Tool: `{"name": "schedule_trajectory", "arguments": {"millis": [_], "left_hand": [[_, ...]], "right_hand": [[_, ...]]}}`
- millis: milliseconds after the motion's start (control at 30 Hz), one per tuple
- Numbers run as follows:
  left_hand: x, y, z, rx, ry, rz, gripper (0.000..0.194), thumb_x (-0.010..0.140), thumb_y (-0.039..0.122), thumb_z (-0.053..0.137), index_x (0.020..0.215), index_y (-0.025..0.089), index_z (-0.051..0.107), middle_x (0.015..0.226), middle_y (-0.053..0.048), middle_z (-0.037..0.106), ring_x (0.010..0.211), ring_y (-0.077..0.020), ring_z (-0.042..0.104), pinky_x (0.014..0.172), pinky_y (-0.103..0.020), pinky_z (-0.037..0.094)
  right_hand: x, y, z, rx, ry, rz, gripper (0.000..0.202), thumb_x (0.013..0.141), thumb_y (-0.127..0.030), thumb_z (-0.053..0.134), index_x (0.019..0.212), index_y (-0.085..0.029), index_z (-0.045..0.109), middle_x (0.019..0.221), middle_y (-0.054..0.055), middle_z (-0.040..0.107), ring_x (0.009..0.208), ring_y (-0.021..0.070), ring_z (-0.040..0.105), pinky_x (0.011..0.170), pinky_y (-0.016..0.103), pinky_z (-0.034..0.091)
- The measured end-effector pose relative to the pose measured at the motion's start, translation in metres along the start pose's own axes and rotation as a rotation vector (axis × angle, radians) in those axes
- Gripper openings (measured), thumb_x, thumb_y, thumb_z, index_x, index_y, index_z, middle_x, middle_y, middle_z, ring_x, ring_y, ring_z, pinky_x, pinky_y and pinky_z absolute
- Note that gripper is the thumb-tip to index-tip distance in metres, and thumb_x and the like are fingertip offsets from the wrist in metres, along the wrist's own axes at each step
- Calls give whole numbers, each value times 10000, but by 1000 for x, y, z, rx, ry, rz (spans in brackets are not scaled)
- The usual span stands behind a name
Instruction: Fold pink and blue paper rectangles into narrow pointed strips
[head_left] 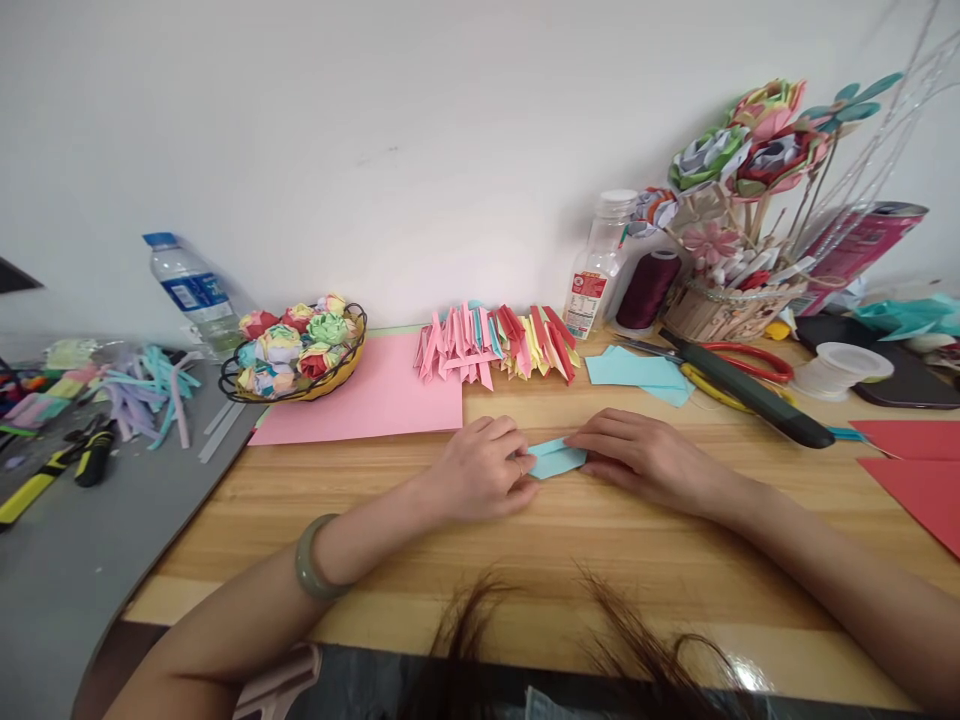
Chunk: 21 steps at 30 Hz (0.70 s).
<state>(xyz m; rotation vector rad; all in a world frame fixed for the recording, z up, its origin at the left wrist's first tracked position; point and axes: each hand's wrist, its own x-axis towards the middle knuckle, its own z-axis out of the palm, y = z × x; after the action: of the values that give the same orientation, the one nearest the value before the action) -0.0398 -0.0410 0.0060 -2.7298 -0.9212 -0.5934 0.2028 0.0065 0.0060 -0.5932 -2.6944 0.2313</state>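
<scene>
A small light-blue paper piece with a folded strip along its upper edge lies low over the wooden table, between my hands. My left hand has its fingers curled on the paper's left end. At the right end, my right hand pinches the paper between thumb and fingers. Behind my right hand, more light-blue paper pieces lie by the scissors. A row of folded pink, red, yellow and blue papers stands near the wall.
On the left are a basket of paper flowers, pink sheets and a water bottle. A cutter, red-handled scissors, a white spool, a clear bottle and red paper are on the right.
</scene>
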Motion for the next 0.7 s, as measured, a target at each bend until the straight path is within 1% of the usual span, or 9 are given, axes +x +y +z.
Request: {"name": "schedule_trajectory", "arguments": {"millis": [67, 133, 233, 300, 367, 467, 633, 700], "left_hand": [[0, 1, 1, -12, 10, -19, 226, 852, 329, 530, 782, 155, 658, 800, -37, 622, 815, -174, 494, 669, -297, 403], [0, 3, 3, -30, 19, -64, 215, 863, 293, 524, 767, 163, 667, 799, -30, 637, 808, -167, 495, 680, -291, 409], [1, 6, 5, -100, 24, -152, 199, 858, 254, 534, 753, 162, 675, 789, -27, 655, 803, -165, 498, 703, -290, 421], [2, 7, 5, -177, 33, -229, 176, 840, 241, 560, 736, 157, 675, 765, -25, 658, 795, -164, 502, 707, -289, 428], [4, 8, 4, -254, 36, -340, 134, 808, 229, 599, 724, 154, 672, 740, -23, 652, 788, -166, 506, 700, -288, 432], [7, 9, 1, -326, 1, -493, 89, 780, 202, 620, 718, 158, 666, 718, -22, 633, 779, -171, 503, 686, -291, 430], [12, 11, -3, -363, -88, -612, 106, 791, 192, 591, 712, 176, 659, 706, -15, 617, 788, -179, 491, 707, -299, 417], [13, 11, -4, -385, -106, -649, 117, 794, 180, 579, 705, 181, 655, 717, -11, 624, 798, -176, 493, 713, -292, 415]], "right_hand": [[1, 0, 1, 16, 11, 15, 221, 900, -242, 433, 1022, -159, 596, 916, 89, 606, 853, 189, 548, 753, 331, 466], [1, 0, 1, 49, 18, 31, 190, 899, -238, 434, 949, -168, 602, 889, 81, 603, 828, 182, 549, 734, 320, 464], [2, -1, 1, 111, 29, 57, 163, 892, -242, 448, 889, -175, 597, 881, 75, 599, 820, 174, 550, 723, 307, 463], [3, -3, 2, 142, 44, 81, 161, 890, -234, 447, 864, -173, 594, 878, 76, 595, 824, 174, 547, 722, 304, 463], [4, -4, 3, 164, 60, 104, 165, 888, -220, 440, 844, -171, 591, 874, 78, 589, 828, 175, 543, 725, 306, 463], [5, -7, 4, 186, 75, 137, 167, 882, -203, 435, 821, -170, 587, 879, 81, 584, 834, 177, 538, 736, 315, 461], [6, -10, 6, 167, 77, 202, 157, 869, -228, 464, 793, -171, 589, 871, 81, 578, 829, 186, 533, 739, 333, 454], [7, -11, 7, 157, 77, 221, 169, 872, -235, 460, 778, -171, 584, 849, 79, 577, 810, 185, 530, 723, 330, 454]]}}
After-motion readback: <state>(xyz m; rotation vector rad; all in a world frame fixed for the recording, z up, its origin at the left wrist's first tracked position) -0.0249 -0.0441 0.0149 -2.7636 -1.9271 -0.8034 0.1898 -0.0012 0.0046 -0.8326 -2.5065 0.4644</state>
